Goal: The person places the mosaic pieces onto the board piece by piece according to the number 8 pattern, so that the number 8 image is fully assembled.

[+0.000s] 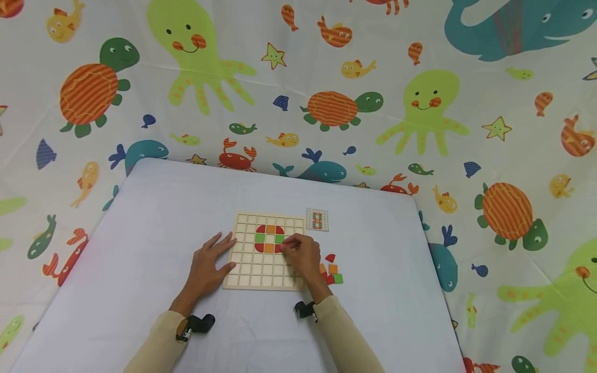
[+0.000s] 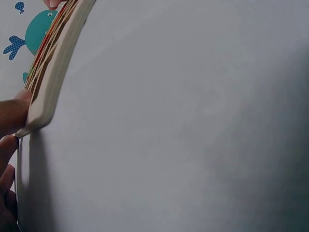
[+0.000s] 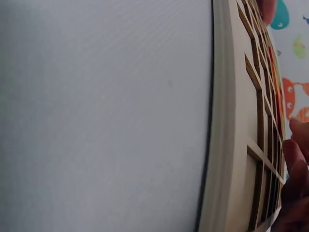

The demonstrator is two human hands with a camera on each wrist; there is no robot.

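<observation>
A wooden grid board point(image 1: 263, 282) lies on the white table, holding a ring of red, orange and green tiles around one bare square. My left hand point(image 1: 207, 267) rests at the board's left edge, fingers spread, thumb on the rim. In the left wrist view, its thumb point(image 2: 14, 113) lies over the board's corner. My right hand point(image 1: 303, 256) reaches over the board's right side. Its thumb and index finger pinch at the red tile point(image 1: 278, 248) at the ring's lower right, partly covering it. The right wrist view shows these bent fingers point(image 3: 295, 150) above the grid.
Right of the board lie several loose tiles, among them a red quarter-round point(image 1: 330, 257), an orange square point(image 1: 333, 269) and a green square point(image 1: 338, 278). A small pattern card point(image 1: 317, 220) sits by the board's upper right corner. A sea-animal curtain point(image 1: 289, 67) hangs behind the table.
</observation>
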